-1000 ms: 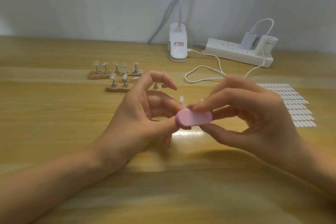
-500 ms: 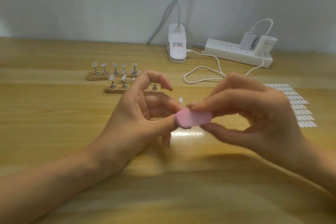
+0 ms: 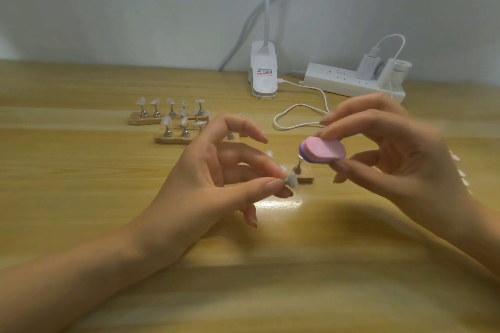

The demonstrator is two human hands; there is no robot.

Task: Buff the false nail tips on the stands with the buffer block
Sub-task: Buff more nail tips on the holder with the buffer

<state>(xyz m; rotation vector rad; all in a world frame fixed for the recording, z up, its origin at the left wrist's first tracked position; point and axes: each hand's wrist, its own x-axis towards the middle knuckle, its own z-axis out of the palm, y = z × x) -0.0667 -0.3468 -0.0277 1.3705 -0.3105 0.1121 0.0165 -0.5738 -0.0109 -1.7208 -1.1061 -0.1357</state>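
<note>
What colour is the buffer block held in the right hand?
Pink buffer block, with a purple layer along its edge, seen in the head view.

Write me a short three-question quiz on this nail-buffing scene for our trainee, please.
1. Which hand holds the pink buffer block?
2. True or false: the white power strip lies at the near left corner of the table.
3. The left hand pinches: A a nail tip; B a pen; C a coin.
Key: 1 the right hand; 2 false, it lies far right; 3 A.
</note>
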